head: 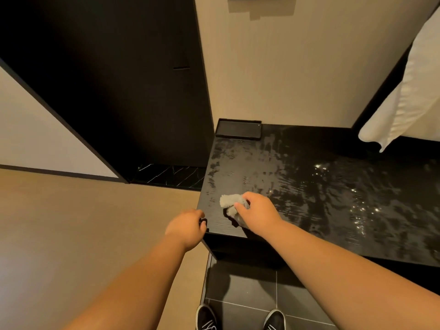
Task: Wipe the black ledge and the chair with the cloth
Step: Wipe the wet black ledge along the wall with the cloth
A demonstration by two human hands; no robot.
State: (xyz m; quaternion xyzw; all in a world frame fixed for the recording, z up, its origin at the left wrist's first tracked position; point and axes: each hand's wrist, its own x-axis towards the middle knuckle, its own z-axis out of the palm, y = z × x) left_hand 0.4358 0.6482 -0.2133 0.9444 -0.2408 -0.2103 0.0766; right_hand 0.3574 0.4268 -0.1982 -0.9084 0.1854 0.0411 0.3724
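A black ledge (pixel 309 186) with a wood-grain top runs from the centre to the right edge; wet streaks glisten across it. My right hand (pixel 258 211) grips a crumpled white cloth (pixel 231 203) and holds it on the ledge near its front left corner. My left hand (pixel 187 228) hangs just off that corner with its fingers curled round a small dark object that I cannot identify. No chair is in view.
A shallow black tray (pixel 238 129) sits at the ledge's back left corner against the beige wall. White bedding (pixel 409 96) hangs at the upper right. A tall dark panel (pixel 107 91) stands to the left. My shoes (pixel 206 317) stand on grey floor tiles below.
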